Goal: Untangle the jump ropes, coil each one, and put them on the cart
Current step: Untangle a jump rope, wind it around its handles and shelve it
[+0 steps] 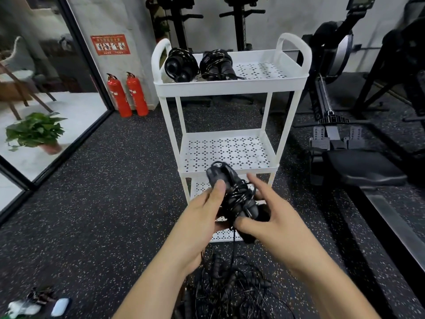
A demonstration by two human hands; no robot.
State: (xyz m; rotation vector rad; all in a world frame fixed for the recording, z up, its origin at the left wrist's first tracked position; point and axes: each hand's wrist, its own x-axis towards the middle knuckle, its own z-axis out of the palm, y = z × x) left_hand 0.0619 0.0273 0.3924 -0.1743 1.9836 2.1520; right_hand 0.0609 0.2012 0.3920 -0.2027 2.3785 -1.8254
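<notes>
While both hands share one load, left hand (202, 210) does the clamping: thumb across the grey handles, fingers underneath, gripping the coiled jump rope (238, 196) so the wraps can't spring loose. Right hand (273, 217) pinches the bundle's lower end under its thumb. Its index finger points straight toward 12; the other fingers are hidden behind the rope. My read: cinching or tucking the last wrap. One strand drops from the bundle toward the tangled rope pile (230, 288) on the floor at 6. Can't tell whether it's attached or just overlapping.

Both forearms enter from 6 and converge, holding the bundle mid-air in front of the lower shelves of the white three-tier cart (230, 88) at 12. First finished coil (181, 65) and second finished coil (217, 64) sit side by side in the top tray's left half, so the right half is free for this one.

Fire extinguishers (118, 97) at 10, potted plant (34, 132) at 9, rowing machine (358, 166) at 3.
</notes>
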